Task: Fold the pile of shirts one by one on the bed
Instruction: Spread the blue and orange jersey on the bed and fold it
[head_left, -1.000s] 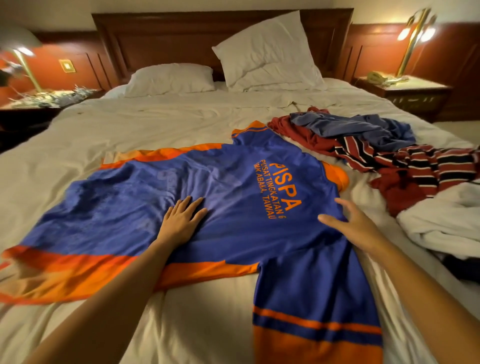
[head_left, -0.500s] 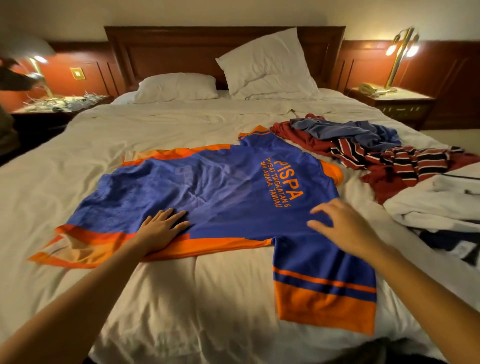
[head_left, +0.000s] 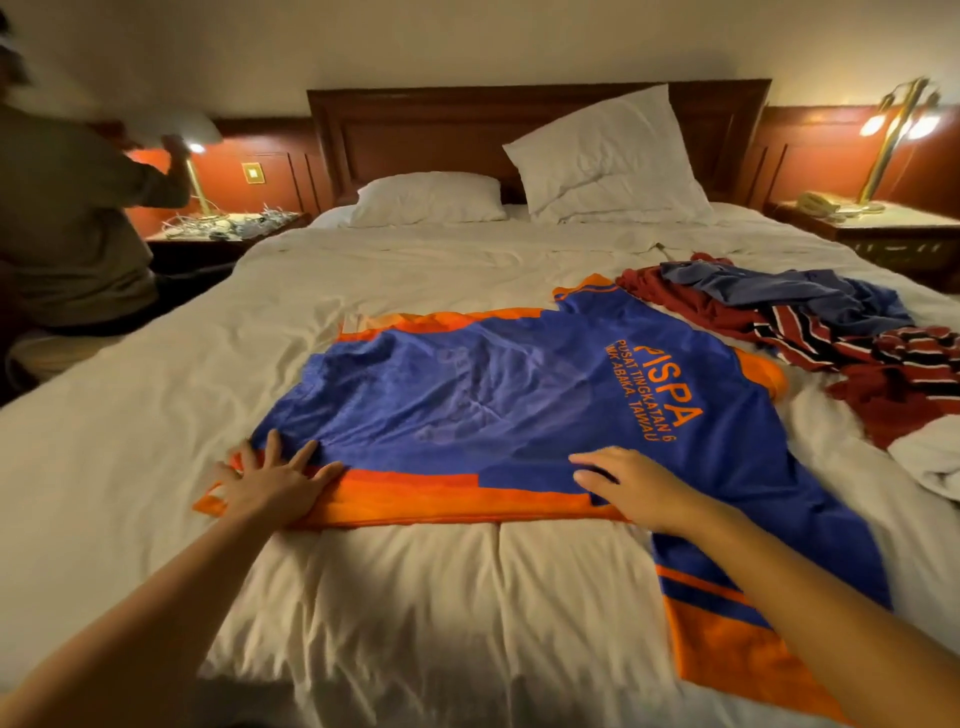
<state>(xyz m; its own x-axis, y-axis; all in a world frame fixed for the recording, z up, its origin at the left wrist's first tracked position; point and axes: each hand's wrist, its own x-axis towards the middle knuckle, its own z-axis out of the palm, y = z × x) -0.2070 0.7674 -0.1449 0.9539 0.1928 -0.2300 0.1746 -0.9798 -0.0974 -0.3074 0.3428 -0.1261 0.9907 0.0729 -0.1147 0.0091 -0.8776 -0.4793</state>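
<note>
The blue-orange shirt (head_left: 493, 405) lies spread flat, back up, at ctr of frame on the bed (head_left: 415, 613). Its orange "PISPA" lettering runs sideways, right of ctr. One sleeve trails to the lower right of frame, the other pokes up just above ctr.

Person's left hand (head_left: 270, 483) lies palm down w/ fingers spread on the shirt's orange hem corner, left of ctr. Person's right hand (head_left: 634, 483) rests palm down, fingers straight & close together, on the blue cloth where the body meets the near sleeve. Neither hand pinches cloth.

The pile of shirts (head_left: 831, 332) (red, blue, red-striped) sits crumpled at right of frame, just beside the spread shirt. A white cloth (head_left: 930, 457) lies at the right edge below it.

Top ctr: flat pillow (head_left: 426, 200) & propped pillow (head_left: 602, 161) against the wooden headboard (head_left: 441, 135). Upper right: lit brass lamp (head_left: 893, 130) & phone (head_left: 821, 202) on a nightstand (head_left: 883, 228). Upper left: a second person (head_left: 67, 218), back to camera, arm raised at a shaded lamp (head_left: 195, 156) over a cluttered side table (head_left: 228, 228).
</note>
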